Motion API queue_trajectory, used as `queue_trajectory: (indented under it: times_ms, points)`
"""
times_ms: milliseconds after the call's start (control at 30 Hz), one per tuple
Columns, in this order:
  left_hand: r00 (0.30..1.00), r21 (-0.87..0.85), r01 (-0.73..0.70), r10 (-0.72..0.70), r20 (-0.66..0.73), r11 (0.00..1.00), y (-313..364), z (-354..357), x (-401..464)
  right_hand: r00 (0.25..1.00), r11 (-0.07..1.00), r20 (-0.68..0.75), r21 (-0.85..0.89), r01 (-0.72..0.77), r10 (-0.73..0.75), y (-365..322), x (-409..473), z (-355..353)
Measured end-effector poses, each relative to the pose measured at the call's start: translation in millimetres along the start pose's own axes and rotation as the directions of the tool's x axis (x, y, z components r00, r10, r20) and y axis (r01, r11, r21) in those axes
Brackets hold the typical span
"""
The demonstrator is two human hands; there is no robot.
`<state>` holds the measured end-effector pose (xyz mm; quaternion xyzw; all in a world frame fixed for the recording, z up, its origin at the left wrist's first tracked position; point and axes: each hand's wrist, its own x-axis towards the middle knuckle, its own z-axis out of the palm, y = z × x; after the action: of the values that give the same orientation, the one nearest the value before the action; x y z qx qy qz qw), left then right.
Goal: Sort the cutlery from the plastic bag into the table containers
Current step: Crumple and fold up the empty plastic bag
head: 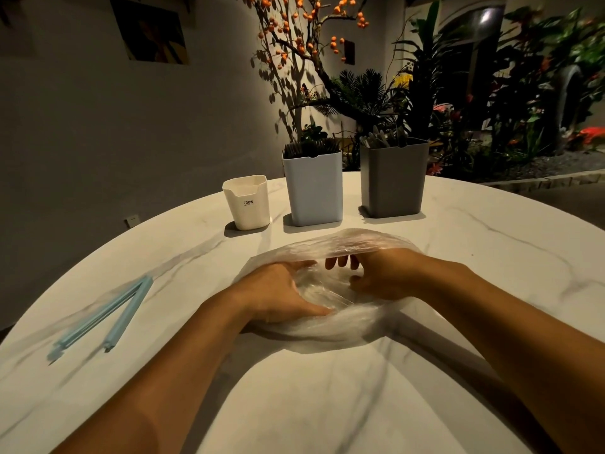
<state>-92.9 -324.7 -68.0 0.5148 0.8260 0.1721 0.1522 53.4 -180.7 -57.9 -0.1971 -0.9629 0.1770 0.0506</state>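
A clear plastic bag (pixel 330 326) lies crumpled on the white marble table (pixel 327 404), in front of me. My left hand (pixel 278 293) holds the bag's left rim, thumb curled over the film. My right hand (pixel 376 273) grips the right rim and lifts the upper layer, with its fingertips showing inside the opening. No cutlery shows inside the bag. Behind it stand three containers: a small cream one (pixel 247 204) that looks empty, a tall light blue one (pixel 313 188) with dark cutlery, and a tall grey one (pixel 393 178) with grey handles sticking out.
A light blue bag clip (pixel 101 317) lies open on the table at the left. Behind the table are a wall, an orange-berried tree and green plants. The round table edge curves away on both sides.
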Motion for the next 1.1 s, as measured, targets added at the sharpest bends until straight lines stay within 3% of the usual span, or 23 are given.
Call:
queue_trajectory:
  times_ms: [167, 367, 500, 600, 700, 767, 800, 900, 1000, 1033, 1100]
  points:
    - [0.999, -0.066, -0.032, 0.032, -0.005, 0.997, -2.1, 0.8, 0.1, 0.994, 0.994, -0.02, 0.011, 0.109, -0.109, -14.1, -6.3, -5.6]
    - [1.0, -0.012, 0.01, -0.01, 0.016, 1.0, -1.4, 1.2, -1.2, 0.988, 0.989, -0.064, 0.035, 0.145, -0.142, -17.6, -12.7, -2.1]
    - [0.998, 0.0, 0.064, -0.064, 0.003, 0.998, -0.8, 6.8, -3.5, 0.965, 0.968, -0.163, -0.178, 0.174, -0.204, -25.1, -19.3, 1.9]
    - [0.995, 0.033, 0.094, -0.095, 0.007, 0.995, 0.0, 9.2, -2.1, 0.912, 0.855, -0.123, -0.415, 0.312, -0.392, -36.1, -22.4, 0.2]
    - [0.991, 0.208, 0.115, -0.098, -0.09, 0.971, -4.5, 5.9, 2.7, 0.86, 0.779, -0.058, -0.458, 0.429, -0.508, -44.3, -21.6, -1.0]
    - [0.986, 0.223, 0.107, -0.074, -0.151, 0.969, -6.7, 7.6, 1.8, 0.796, 0.756, -0.138, -0.444, 0.482, -0.589, -44.2, -20.3, -2.1]
    - [0.985, 0.216, 0.087, -0.052, -0.163, 0.973, -8.1, 9.5, 0.5, 0.764, 0.784, -0.251, -0.39, 0.482, -0.594, -41.6, -19.3, -2.3]
    - [0.982, 0.323, 0.022, 0.039, -0.184, 0.946, -6.7, 9.7, -3.5, 0.733, 0.923, -0.586, -0.07, 0.379, -0.346, -24.4, -12.3, 1.6]
    - [0.951, 0.511, -0.071, 0.213, -0.224, 0.857, 8.2, -0.4, -8.9, 0.778, 0.961, -0.626, 0.181, 0.208, -0.05, -2.2, -5.4, 7.2]
    - [0.9, 0.541, -0.165, 0.351, -0.259, 0.824, 12.9, -2.5, -9.4, 0.785, 0.956, -0.619, 0.228, 0.183, -0.003, 2.7, -4.0, 7.6]
    - [0.676, 0.532, -0.418, 0.643, -0.359, 0.736, 24.3, -4.8, -14.9, 0.796, 0.948, -0.604, 0.276, 0.157, 0.044, 7.4, -2.5, 6.4]
